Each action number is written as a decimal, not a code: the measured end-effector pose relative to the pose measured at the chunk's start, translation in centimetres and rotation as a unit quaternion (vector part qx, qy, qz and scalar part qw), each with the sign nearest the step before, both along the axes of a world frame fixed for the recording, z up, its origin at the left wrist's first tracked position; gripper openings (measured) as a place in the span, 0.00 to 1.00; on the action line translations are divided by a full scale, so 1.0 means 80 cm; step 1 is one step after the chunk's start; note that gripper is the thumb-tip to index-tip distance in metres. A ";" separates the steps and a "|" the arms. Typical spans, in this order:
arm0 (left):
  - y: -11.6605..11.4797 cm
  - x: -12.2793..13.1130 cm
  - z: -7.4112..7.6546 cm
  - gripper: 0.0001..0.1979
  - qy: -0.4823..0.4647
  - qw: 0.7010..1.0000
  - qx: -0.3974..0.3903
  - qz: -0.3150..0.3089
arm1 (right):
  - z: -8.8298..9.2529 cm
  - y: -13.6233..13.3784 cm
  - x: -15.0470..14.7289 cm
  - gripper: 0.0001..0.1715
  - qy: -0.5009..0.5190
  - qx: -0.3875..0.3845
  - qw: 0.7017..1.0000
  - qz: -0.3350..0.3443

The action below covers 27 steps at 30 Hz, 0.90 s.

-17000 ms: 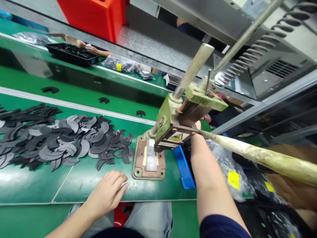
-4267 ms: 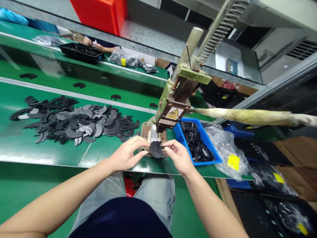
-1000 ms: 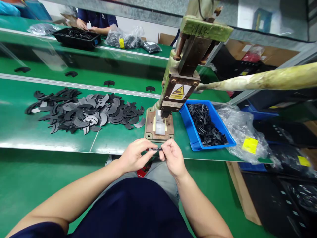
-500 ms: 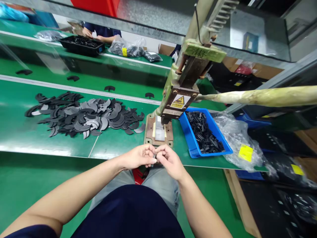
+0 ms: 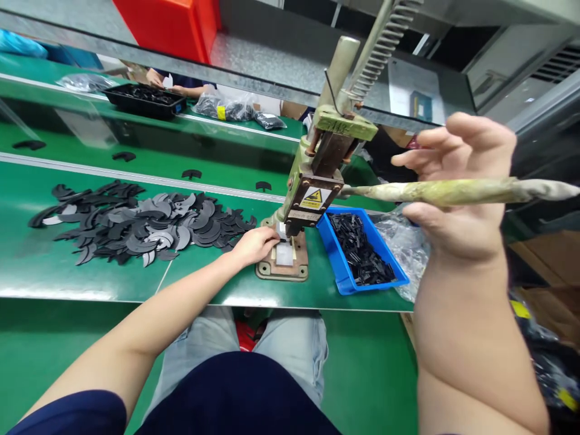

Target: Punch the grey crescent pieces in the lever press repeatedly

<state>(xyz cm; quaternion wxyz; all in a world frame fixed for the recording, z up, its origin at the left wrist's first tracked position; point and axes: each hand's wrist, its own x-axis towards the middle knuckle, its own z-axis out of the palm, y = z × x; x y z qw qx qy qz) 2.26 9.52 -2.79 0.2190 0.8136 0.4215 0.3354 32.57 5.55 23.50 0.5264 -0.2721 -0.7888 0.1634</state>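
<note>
One small dark piece point(image 5: 283, 241) sits on the base of one green-and-brown metal lever press point(image 5: 327, 158), below its ram, pinched between the fingertips of the left hand point(image 5: 257, 245). The right hand point(image 5: 466, 181) is raised with fingers spread and curved about the press's single pale, yellow-stained lever point(image 5: 444, 191); whether it touches is unclear. One yellow triangular warning label point(image 5: 313, 197) is fixed to the press's front. Just right of the base stands one blue plastic bin point(image 5: 333, 257) of small black parts, too many to count. To the left lies one heap of grey and black crescent-shaped pieces point(image 5: 149, 223), overlapping and likewise uncountable. Beyond the heap, four separate black curved pieces point(image 5: 191, 174) lie spaced along the green strip. Farther off are one black plastic tray point(image 5: 145, 107), filled with dark parts, and two hands of a co-worker point(image 5: 179, 90) with one pale piece point(image 5: 168, 80).
</note>
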 end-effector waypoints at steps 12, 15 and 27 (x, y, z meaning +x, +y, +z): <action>0.010 0.012 0.008 0.11 0.041 0.998 0.015 -0.051 | -0.070 -0.047 -0.027 0.22 -0.066 0.088 0.994 0.003; 0.008 0.014 0.006 0.10 0.034 0.998 0.012 -0.047 | -0.127 -0.067 -0.019 0.17 -0.129 0.137 0.981 -0.049; 0.009 -0.116 0.011 0.10 0.089 0.986 0.017 0.143 | -0.195 -0.078 -0.007 0.18 -0.121 0.140 0.976 -0.118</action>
